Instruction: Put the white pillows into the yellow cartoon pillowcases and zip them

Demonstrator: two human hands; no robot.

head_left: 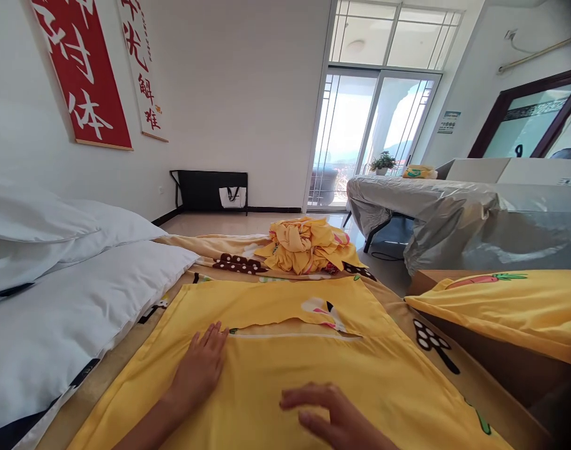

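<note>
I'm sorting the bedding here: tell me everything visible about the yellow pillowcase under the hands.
The yellow pillowcase lies flat on the bed, thin soft-looking fabric with a cartoon print. A folded flap near its far end shows a pale edge across its width. The left hand presses flat on it, fingers spread; the right hand is open over it; contact unclear.

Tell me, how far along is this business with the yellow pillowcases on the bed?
One yellow pillowcase lies spread flat on the bed, its open slit showing. The left hand rests flat on it, and the right hand hovers open just above. That is what is in hand. Beyond it, a crumpled yellow heap still sits unsorted, and the white pillows beside it lie bare.
</note>
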